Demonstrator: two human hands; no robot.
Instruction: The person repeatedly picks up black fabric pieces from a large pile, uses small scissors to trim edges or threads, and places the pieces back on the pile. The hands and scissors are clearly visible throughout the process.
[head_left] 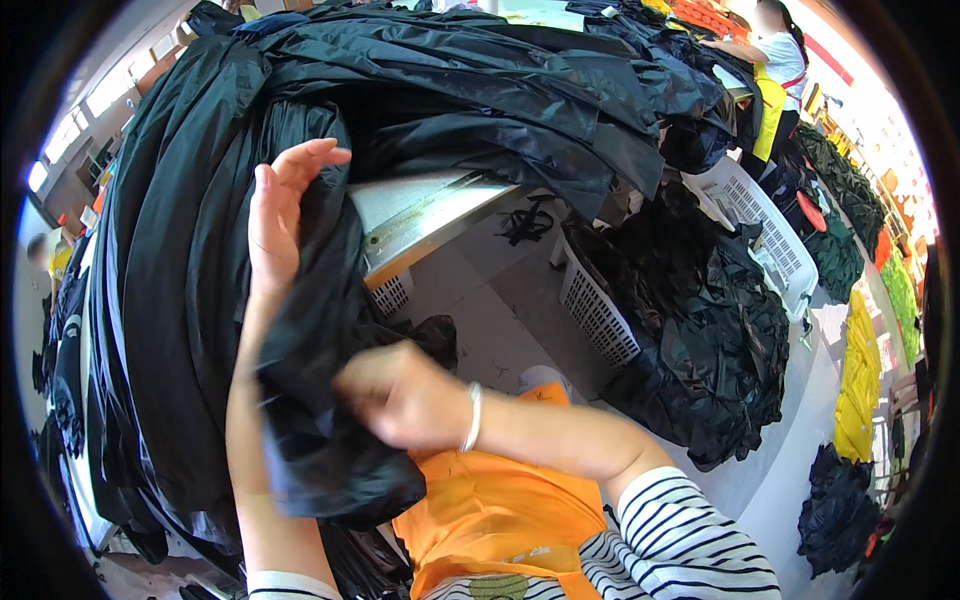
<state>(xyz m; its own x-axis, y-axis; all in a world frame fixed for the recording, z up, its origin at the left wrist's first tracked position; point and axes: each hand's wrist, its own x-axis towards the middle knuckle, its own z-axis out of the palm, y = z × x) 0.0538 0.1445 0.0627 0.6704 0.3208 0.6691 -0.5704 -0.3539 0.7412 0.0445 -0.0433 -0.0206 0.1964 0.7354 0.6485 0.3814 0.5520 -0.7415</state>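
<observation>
We are pressing our left hand (283,205), fingers spread apart, flat against a black garment piece (320,400) that is hanging beside the big pile of black fabric (470,90) on the surface (420,205). Our right hand (400,395), blurred, is closing on the same piece lower down, above our orange apron (490,510). White baskets (600,310) are standing nearby, heaped with more black cloth.

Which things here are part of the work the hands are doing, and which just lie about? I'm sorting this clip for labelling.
In hand:
- left hand, open flat against the black fabric
- right hand, closed on a fold of the black fabric
- big black fabric pile on the table

Lying about:
- white baskets of dark cloth
- yellow cloth pile
- another person at the far end
</observation>
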